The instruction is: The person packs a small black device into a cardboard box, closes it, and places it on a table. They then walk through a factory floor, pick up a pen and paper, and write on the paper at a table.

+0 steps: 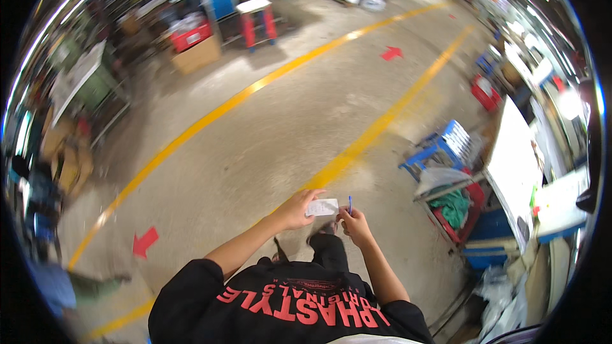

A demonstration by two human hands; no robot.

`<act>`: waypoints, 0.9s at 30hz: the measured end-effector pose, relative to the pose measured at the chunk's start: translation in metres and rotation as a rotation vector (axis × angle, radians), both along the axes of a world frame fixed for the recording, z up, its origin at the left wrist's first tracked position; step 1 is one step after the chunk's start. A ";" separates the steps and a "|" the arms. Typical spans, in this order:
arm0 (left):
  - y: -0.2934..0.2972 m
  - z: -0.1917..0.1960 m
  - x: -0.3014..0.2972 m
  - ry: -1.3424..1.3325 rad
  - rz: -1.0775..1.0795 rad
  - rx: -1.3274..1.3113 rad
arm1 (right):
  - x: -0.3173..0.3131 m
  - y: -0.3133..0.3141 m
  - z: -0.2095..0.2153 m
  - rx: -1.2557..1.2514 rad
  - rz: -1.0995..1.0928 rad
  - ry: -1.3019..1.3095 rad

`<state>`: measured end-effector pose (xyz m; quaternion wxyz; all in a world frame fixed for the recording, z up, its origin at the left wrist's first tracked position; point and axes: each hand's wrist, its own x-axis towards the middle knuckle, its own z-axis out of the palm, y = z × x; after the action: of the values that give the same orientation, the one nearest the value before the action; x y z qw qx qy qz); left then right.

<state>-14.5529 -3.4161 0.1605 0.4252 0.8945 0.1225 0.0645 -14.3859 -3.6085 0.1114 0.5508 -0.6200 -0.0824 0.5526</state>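
Note:
A small white slip of paper is held out in front of my body, low in the middle of the view. My left hand grips its left edge between thumb and fingers. Close to the slip's right edge, my right hand is closed around a blue pen that points upward. Whether the right fingers also touch the paper I cannot tell. Below my hands, my dark trousers and a foot show on the floor.
Yellow lines with red arrows mark a walkway on the concrete floor. To the right stand a white-topped table, a blue plastic stool and a crate with green cloth. A red stool stands far left; another person is lower left.

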 end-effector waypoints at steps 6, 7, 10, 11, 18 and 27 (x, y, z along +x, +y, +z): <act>0.030 0.000 0.177 -0.047 -0.107 -0.084 | 0.157 0.007 0.001 0.055 -0.115 0.048; 0.034 0.002 0.198 -0.046 -0.109 -0.108 | 0.181 0.011 0.001 0.041 -0.101 -0.026; 0.041 0.002 0.271 -0.151 0.020 0.010 | 0.260 0.031 -0.008 -0.041 -0.038 -0.219; 0.044 0.000 0.293 -0.171 0.074 0.072 | 0.287 0.034 -0.016 -0.067 -0.082 -0.211; 0.156 -0.034 0.425 0.726 -0.618 -0.223 | 0.515 0.095 -0.053 -0.126 -0.276 -0.234; 0.295 -0.037 0.713 0.699 -0.798 -0.340 | 0.740 0.045 -0.211 -0.850 -0.442 -0.474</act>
<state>-13.8404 -3.1212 0.1233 0.4890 0.7584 -0.0832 -0.4228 -13.6463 -3.5632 -0.0999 0.3205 -0.8989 0.1592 0.2528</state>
